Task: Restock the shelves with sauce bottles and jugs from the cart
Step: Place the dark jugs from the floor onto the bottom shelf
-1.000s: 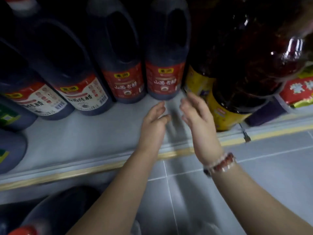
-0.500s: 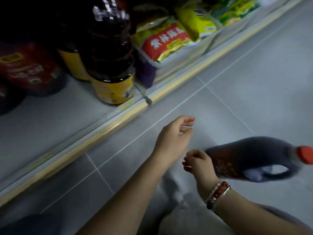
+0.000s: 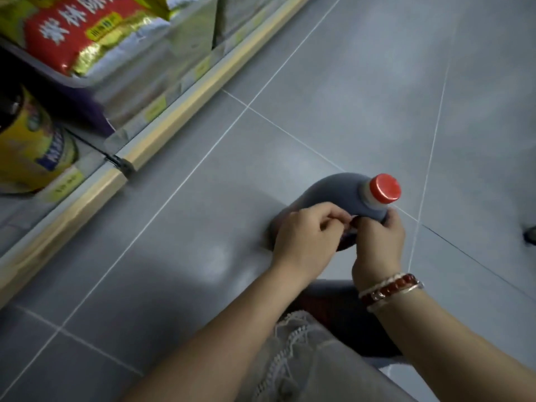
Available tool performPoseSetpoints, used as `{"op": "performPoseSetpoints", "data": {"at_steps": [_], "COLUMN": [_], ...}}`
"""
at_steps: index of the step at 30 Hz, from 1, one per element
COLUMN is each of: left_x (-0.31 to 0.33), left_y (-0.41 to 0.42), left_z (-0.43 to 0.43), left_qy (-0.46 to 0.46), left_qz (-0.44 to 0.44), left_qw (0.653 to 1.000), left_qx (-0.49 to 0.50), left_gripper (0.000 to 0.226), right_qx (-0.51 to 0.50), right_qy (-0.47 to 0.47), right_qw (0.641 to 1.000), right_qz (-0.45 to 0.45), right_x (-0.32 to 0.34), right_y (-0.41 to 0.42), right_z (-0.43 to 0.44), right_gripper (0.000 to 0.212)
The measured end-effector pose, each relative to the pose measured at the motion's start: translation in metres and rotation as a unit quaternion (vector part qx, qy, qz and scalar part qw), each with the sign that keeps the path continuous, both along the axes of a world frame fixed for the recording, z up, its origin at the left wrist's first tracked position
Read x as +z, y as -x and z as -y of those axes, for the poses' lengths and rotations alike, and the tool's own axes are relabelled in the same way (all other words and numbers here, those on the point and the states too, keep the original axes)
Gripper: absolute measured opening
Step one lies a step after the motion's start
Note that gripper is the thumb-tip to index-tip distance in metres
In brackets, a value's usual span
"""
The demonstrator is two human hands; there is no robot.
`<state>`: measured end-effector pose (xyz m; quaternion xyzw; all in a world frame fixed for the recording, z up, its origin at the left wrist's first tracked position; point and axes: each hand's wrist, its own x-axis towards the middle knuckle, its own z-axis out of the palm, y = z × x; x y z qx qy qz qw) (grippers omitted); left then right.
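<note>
- Left hand (image 3: 307,236) closed on the near side of a dark jug (image 3: 336,195), fingers curled in at the handle area; exact hold hidden behind the knuckles.
- Right hand (image 3: 377,245) also gripping the jug, wrapped around its right side just under the neck; beaded bracelet (image 3: 390,288) on that wrist.
- Jug stands on the grey tiled floor (image 3: 377,82), upright or slightly tilted, red cap (image 3: 384,188) on top; it is well apart from the shelf (image 3: 130,158), not on it yet. No cart in view.
- Handling, my guess: full of dark liquid, so heavy; stiff plastic, smooth and maybe slippery; cap looks sealed. Best hold is the moulded handle with one hand and the other under the base or at the neck. Not fragile like glass, but a drop could split it.
- Count: one jug in hand; a second dark shape low down behind the right forearm, too hidden to name.
- On the shelf at left: one yellow-labelled bottle (image 3: 32,146) partly in view, one red and gold bag (image 3: 87,33) in a tray, more packs behind it, blurred.
- Step, as judged: picking the jug up to carry to the shelf.
</note>
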<state>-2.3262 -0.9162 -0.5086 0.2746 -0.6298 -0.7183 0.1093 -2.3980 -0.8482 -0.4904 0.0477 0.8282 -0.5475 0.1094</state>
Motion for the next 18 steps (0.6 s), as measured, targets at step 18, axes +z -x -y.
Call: {"op": "performPoseSetpoints", "data": {"at_steps": [18], "left_x": [-0.058], "left_y": [-0.155], "left_z": [0.096], "left_qy": [-0.398], "left_qz": [0.032], "left_qw": [0.849], "left_qx": [0.347], "left_gripper": [0.039], "right_qx": [0.493], "right_qy": [-0.009], "right_qw": [0.864], "right_qz": [0.098], "right_x": [0.003], "right_y": [-0.13], "right_z": [0.088], "right_gripper": [0.04]}}
